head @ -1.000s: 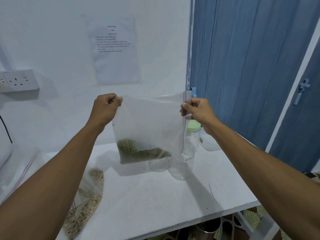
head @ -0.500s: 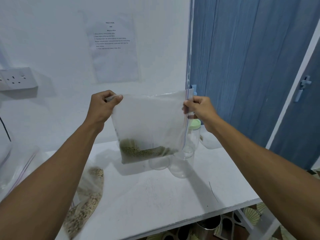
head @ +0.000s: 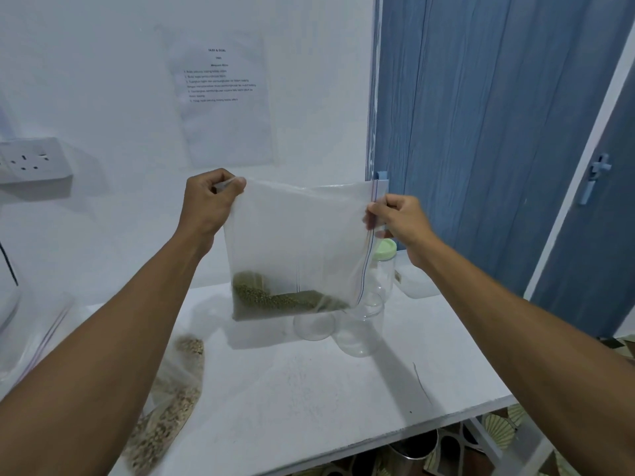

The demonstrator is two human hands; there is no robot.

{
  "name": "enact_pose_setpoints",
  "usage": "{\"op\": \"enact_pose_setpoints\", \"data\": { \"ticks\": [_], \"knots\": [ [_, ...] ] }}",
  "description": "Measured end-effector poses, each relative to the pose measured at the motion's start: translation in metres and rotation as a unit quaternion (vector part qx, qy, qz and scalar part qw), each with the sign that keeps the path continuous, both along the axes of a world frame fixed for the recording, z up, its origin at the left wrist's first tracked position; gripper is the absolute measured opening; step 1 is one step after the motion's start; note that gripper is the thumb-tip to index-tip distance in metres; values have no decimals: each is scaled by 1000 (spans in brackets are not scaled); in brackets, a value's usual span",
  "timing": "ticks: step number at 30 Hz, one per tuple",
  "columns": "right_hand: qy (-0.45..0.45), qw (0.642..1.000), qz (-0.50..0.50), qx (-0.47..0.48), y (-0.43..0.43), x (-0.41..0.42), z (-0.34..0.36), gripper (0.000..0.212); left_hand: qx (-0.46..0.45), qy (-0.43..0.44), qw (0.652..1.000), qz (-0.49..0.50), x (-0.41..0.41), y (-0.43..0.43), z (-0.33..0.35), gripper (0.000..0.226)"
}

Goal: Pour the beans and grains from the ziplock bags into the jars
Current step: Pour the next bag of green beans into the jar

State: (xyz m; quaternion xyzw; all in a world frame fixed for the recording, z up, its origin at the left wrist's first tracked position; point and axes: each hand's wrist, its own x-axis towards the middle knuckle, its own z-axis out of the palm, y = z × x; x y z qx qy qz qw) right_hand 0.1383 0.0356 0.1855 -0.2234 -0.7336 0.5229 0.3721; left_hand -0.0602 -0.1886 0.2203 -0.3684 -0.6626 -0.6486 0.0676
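Holding up a clear plastic ziplock bag (head: 299, 242) with a little heap of small green beans (head: 275, 297), above the white worktop (head: 309, 389).

Pinched at its upper left corner by the left hand (head: 209, 204), fingers curled tight. Hanging turned on its side, thin and cloudy, beans piled low along the bottom and deeper at the left, red-and-blue zip strip running down the right edge. Gripped there by the right hand (head: 398, 218), thumb and fingers closed on the plastic. Raised in front of two open clear plastic jars (head: 357, 334) and a green-lidded clear jar (head: 385, 266). Barely altered from half a second ago: same two grips, same place, beans settled alike.
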Motion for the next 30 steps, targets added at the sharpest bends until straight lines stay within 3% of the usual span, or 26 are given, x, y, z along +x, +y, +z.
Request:
{"op": "enact_pose_setpoints", "data": {
  "ticks": [30],
  "knots": [
    [-25,1000,-14,1,22,16,-7,14,-16,65,998,-8,12,40,13,25]
  ]
}}
